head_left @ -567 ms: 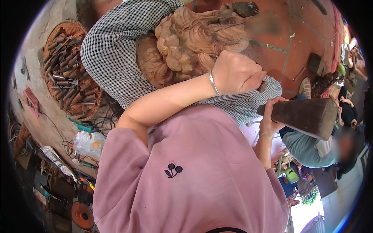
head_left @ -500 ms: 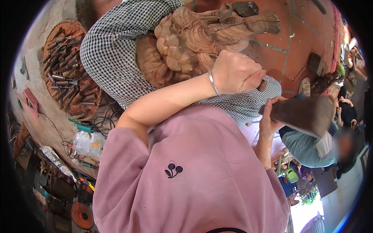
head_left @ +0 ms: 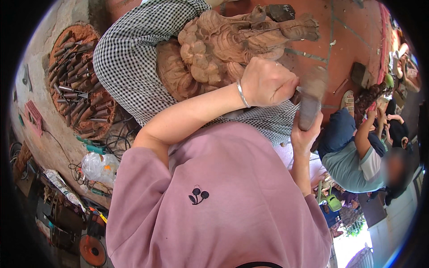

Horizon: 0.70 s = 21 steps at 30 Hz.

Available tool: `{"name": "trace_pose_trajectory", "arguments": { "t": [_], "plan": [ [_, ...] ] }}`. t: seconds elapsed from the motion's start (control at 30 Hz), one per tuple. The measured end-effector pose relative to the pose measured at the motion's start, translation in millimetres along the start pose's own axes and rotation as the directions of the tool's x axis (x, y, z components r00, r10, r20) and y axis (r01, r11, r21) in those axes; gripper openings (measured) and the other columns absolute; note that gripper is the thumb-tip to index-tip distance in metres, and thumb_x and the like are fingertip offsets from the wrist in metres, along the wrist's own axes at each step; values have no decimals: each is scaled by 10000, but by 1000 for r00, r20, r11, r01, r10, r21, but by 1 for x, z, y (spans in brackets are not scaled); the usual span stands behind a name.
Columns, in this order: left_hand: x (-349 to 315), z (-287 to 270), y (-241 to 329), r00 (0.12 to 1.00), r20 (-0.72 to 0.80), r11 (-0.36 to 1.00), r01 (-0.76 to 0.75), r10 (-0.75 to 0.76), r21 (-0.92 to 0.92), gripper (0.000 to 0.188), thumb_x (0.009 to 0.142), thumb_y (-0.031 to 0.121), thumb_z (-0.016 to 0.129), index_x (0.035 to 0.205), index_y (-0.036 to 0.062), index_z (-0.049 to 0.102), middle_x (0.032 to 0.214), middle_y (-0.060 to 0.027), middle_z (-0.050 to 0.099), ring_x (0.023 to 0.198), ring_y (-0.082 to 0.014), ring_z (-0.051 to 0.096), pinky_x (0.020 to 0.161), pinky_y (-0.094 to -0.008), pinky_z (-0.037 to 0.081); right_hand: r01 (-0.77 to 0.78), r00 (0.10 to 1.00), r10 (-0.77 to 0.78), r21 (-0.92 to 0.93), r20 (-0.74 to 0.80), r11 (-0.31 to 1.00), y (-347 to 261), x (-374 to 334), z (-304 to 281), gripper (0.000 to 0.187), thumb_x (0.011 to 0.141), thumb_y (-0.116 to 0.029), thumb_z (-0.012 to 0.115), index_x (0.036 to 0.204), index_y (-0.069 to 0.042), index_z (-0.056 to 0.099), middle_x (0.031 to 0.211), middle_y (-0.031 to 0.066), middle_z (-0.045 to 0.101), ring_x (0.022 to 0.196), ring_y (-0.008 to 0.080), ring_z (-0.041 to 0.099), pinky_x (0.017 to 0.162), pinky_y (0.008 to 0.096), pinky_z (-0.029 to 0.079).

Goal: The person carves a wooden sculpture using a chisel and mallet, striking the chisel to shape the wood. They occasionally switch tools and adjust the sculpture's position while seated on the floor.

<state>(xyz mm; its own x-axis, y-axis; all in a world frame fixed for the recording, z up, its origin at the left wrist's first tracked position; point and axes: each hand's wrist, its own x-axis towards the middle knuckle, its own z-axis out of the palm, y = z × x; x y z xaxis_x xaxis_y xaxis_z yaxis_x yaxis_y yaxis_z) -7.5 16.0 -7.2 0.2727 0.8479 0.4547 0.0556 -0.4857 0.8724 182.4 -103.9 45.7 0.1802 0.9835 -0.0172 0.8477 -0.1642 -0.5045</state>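
- Against the near flank of the wooden carving (head_left: 232, 49), the left hand (head_left: 268, 82) is balled into a fist; what it grips is hidden under the fingers, most likely a chisel, though I cannot tell for sure. A thin metal bangle (head_left: 241, 94) sits on that wrist.
- Just right of that fist, the right hand (head_left: 306, 134) is wrapped around the handle of a dark wooden mallet (head_left: 313, 96), whose head is blurred and close beside the left fist.
- Judging by this, the step in hand is carving: the mallet driving a tool held against the wood. A next blow would call for the left fist steady on the carving and the mallet landing squarely on whatever tool sticks out of it.
- The carving, reddish-brown with curled, rounded lobes, lies on a black-and-white checked cloth (head_left: 129, 62) across the person's lap, over the red tiled floor (head_left: 339, 31).
- Toward the left edge, a round tray of chisels (head_left: 78, 85) rests on the ground, with a crumpled plastic bag (head_left: 100, 167) nearer.
- At the right edge, another person in a grey-green shirt (head_left: 353, 165) sits bent over, well apart.
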Motion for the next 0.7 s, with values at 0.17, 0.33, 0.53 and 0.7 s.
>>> {"name": "trace_pose_trajectory", "arguments": {
  "t": [0.17, 0.33, 0.53, 0.7],
  "plan": [
    [4, -11, 7, 949, 91, 953, -302, 303, -31, 256, 804, 247, 552, 574, 134, 541, 568, -27, 552, 515, -227, 565, 446, -360, 434, -56, 997, 63, 113, -54, 992, 0, -5, 2, 421, 740, 27, 694, 1123, 16, 519, 932, 118, 611, 861, 223, 611, 800, 313, 477],
    [-18, -8, 7, 980, 25, 980, -198, 199, -12, 229, 818, 253, 529, 640, 116, 574, 588, -31, 515, 520, -223, 533, 450, -348, 428, -138, 982, 174, 350, -73, 927, -2, -7, 5, 291, 792, 60, 705, 1026, 18, 537, 894, 48, 594, 810, 116, 571, 740, 248, 470],
    [-11, -11, 8, 991, -88, 995, -100, 97, -28, 260, 838, 248, 546, 610, 125, 569, 548, -41, 519, 511, -242, 556, 449, -365, 431, -46, 991, 85, 347, -99, 937, -13, -3, -4, 261, 810, 94, 666, 1024, 30, 531, 901, 54, 577, 817, 125, 554, 766, 254, 462],
    [-7, -7, 5, 980, -196, 993, -2, -21, -118, 324, 880, 249, 509, 587, 114, 536, 532, -55, 507, 499, -265, 551, 443, -380, 420, 92, 994, -84, 97, -76, 991, -7, -4, -12, 274, 820, 84, 646, 1057, 13, 528, 957, 99, 576, 866, 173, 564, 799, 271, 441]
  ]
}}
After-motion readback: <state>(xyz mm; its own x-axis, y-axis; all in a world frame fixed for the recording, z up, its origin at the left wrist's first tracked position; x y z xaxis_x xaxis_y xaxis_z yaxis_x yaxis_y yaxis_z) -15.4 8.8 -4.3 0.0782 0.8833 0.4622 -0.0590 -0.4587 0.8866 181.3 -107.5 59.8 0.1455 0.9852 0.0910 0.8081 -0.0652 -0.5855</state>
